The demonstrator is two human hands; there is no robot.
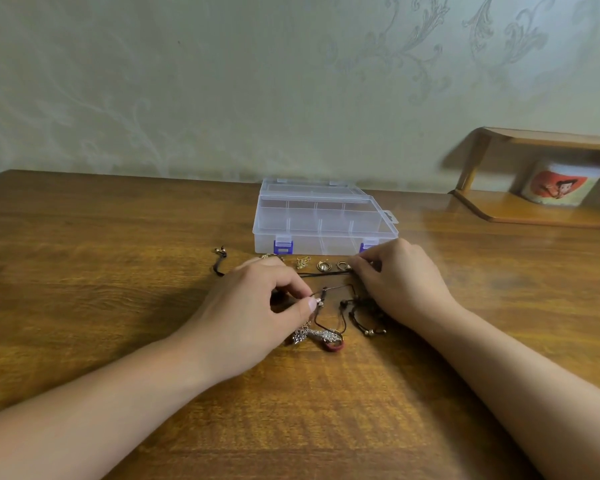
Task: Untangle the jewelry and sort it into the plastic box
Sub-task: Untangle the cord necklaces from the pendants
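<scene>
A clear plastic box (323,220) with blue latches and its lid down stands at the back of the wooden table. In front of it lies a tangle of jewelry: black cords (329,273), a beaded black cord bracelet (366,315), a sparkly silver piece (317,336) and a red ring (335,346). Small gold pieces (323,266) lie in a row near the box. My left hand (253,306) pinches a cord end near the middle of the tangle. My right hand (400,275) pinches the black cord by the gold pieces.
A black cord with beads (219,259) lies apart to the left. A wooden shelf (534,206) with a printed cup (558,183) stands at the back right. The wall runs right behind the box.
</scene>
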